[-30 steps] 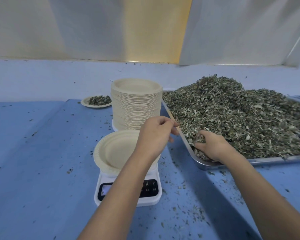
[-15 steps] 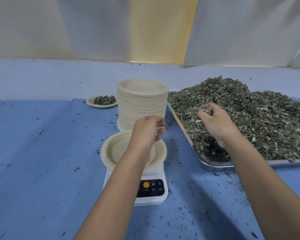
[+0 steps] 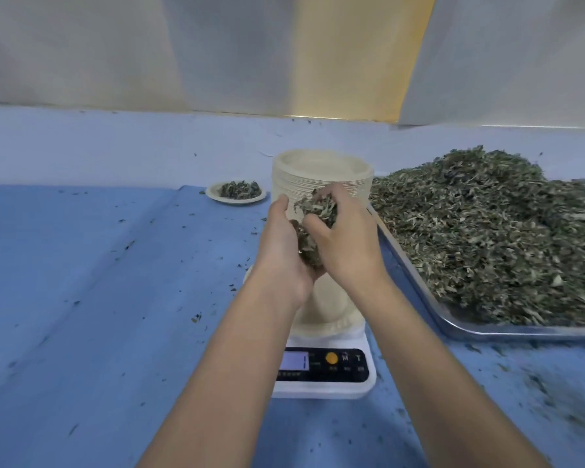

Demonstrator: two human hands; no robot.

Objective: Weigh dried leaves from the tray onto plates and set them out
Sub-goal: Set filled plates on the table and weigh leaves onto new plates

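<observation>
- The right hand (image 3: 345,244) has left the tray (image 3: 487,331) and come across to the scale (image 3: 324,369), bringing a handful of leaves (image 3: 314,211) with it; half a second ago it was only lifting them off the heap (image 3: 487,231).
- The left hand (image 3: 284,251), which hung empty over the plate (image 3: 328,315), now meets the right. Its fingers stand fairly straight against the clump as a wall, while the right hand's fingers curl round the leaves from the other side.
- The handful sits between the two palms, held above the plate and not yet on it. The plate rests on the scale and what shows of it between the forearms looks bare.
- The scale's display is lit, but its reading is too blurred to make out.
- This is likely the start of the second portion: one filled plate (image 3: 236,194) stands well back on the blue cover (image 3: 115,298), left of the stack of plates (image 3: 321,170).
- Next comes a gentle release onto the plate, since loose flakes could scatter past its rim.
</observation>
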